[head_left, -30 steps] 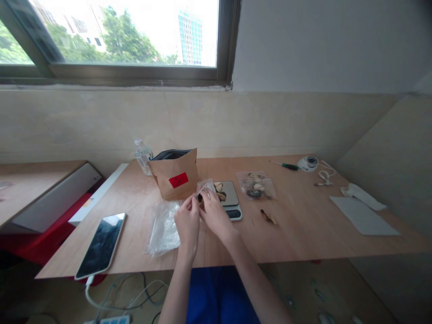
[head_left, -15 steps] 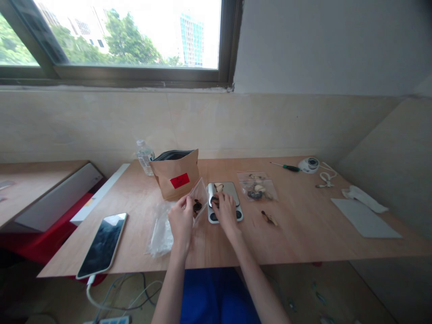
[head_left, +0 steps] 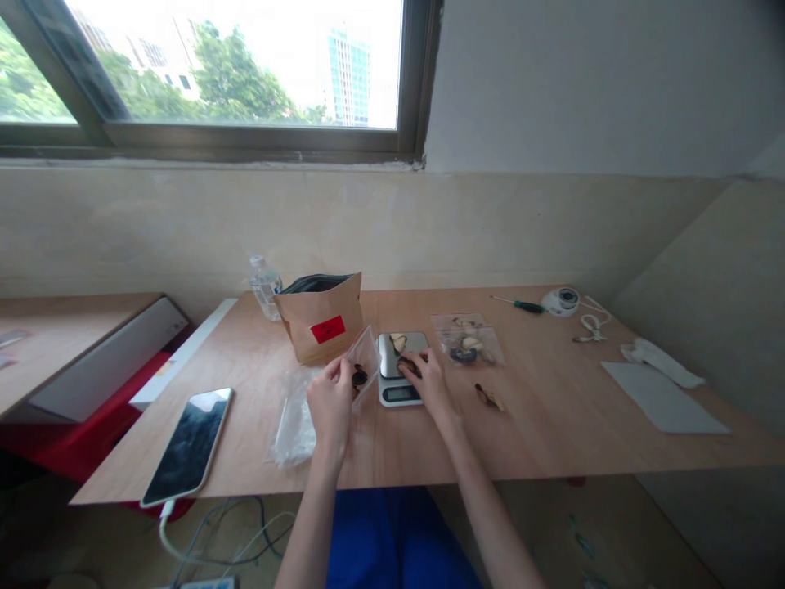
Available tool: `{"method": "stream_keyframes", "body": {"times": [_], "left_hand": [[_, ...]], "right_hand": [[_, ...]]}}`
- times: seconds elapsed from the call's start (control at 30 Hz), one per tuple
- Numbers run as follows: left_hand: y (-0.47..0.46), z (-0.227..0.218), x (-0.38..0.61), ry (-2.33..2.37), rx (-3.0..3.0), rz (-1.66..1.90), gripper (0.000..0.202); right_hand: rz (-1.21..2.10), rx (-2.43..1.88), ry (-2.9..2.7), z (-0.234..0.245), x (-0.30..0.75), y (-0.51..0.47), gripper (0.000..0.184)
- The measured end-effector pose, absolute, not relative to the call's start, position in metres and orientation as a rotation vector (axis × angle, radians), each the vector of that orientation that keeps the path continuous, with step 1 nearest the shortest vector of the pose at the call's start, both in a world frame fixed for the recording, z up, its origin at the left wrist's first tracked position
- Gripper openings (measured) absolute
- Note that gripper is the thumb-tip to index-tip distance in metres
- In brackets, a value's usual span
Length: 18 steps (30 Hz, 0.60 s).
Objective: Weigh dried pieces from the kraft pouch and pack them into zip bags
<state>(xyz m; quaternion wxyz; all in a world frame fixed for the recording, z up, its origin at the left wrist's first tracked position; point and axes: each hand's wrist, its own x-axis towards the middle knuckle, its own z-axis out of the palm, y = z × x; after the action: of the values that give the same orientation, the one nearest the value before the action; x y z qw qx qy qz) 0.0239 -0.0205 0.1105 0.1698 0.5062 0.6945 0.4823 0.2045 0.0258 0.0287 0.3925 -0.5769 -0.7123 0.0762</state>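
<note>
The left hand [head_left: 329, 407] pinches a clear plastic bag [head_left: 365, 361] upright, dark pieces [head_left: 359, 377] inside; the right hand [head_left: 431, 382], narrowly curled, sits at a dark piece [head_left: 409, 367] on the kitchen scale [head_left: 400, 393], grip unclear. Gentle fingertips avoid scattering.

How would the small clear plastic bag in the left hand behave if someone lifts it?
Probably light and floppy: the thin clear plastic bag bends where the left hand pinches it. The dark pieces inside could slide down, making it swing.
</note>
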Motion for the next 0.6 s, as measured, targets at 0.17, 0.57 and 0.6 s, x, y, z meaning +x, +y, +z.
{"method": "stream_keyframes", "body": {"times": [0.17, 0.57, 0.6], "left_hand": [[-0.021, 0.111, 0.026, 1.978, 1.428, 1.346, 0.032], [-0.025, 0.111, 0.035, 1.935, 1.472, 1.297, 0.033], [-0.026, 0.111, 0.037, 1.916, 1.469, 1.287, 0.034]], "right_hand": [[0.240, -1.435, -1.747, 0.029, 0.209, 0.024, 0.024], [1.247, -0.902, -0.925, 0.120, 0.148, -0.015, 0.036], [1.301, -0.899, -0.928, 0.123, 0.144, -0.015, 0.037]]}}
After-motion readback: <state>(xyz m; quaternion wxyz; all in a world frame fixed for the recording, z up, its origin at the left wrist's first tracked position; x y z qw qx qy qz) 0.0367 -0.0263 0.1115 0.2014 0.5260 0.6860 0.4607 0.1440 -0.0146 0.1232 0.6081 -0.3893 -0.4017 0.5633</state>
